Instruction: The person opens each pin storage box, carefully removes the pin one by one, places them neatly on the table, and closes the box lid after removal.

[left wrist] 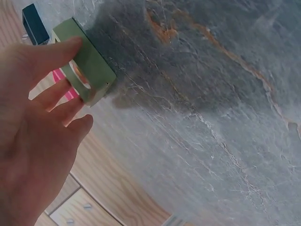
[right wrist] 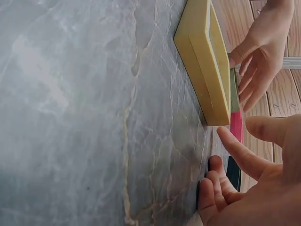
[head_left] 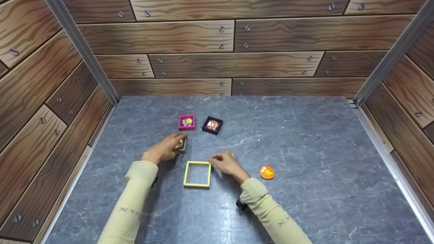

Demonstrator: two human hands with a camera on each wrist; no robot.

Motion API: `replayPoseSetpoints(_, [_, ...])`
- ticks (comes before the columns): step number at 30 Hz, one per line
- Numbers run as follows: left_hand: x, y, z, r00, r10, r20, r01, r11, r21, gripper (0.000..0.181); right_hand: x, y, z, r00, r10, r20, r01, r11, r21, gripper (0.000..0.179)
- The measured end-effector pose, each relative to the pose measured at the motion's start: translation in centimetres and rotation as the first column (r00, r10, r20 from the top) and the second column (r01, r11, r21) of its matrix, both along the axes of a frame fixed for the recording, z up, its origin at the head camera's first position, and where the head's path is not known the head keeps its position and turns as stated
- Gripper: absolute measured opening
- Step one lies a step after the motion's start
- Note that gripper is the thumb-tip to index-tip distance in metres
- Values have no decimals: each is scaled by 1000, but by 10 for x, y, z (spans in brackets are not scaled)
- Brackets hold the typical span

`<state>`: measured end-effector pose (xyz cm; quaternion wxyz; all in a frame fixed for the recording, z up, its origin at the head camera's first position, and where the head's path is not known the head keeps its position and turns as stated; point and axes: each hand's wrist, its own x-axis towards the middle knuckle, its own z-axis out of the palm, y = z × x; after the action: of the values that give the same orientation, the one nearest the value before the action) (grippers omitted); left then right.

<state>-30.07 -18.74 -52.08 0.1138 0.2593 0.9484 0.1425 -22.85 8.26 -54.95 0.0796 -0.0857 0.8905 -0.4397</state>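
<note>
My left hand (head_left: 165,148) holds a small green square frame (left wrist: 94,61) with a round picture disc inside. In the left wrist view the thumb lies on one side of it and fingers on the other. A larger yellow square frame (head_left: 197,186) lies flat on the table, with bare tabletop showing through its middle. Beside its far right corner is my right hand (head_left: 228,164). The right wrist view shows the index fingertip (right wrist: 222,132) at that corner, whether touching I cannot tell, with the thumb apart and nothing held.
Beyond the left hand lie a pink square frame (head_left: 187,128) and a black square frame (head_left: 205,128), each with a picture disc inside. An orange disc (head_left: 267,172) rests to the right of the right hand. Wood-patterned walls (head_left: 190,37) enclose the grey marbled table (head_left: 305,135).
</note>
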Motion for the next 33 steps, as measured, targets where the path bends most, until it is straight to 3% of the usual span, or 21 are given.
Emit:
replayPoseSetpoints(7, [1,5,5,999,34,38,-33,999,-15,77,0,-2,1,1000,-24,-5,24,1000,7,27])
replayPoseSetpoints(15, [5,23,8,996,30,86,-29,999,-19,79,-2,-5,0,999,-53,-8,53,999,5,25])
replayPoseSetpoints(26, [14,47,8,996,-76,45,74,996,43,78,-2,-8,-3,997,-63,-40,63,998,18,27])
replayPoseSetpoints(33, [29,57,14,992,-118,36,113,988,102,74,-2,-3,1,993,-72,95,76,996,-41,35])
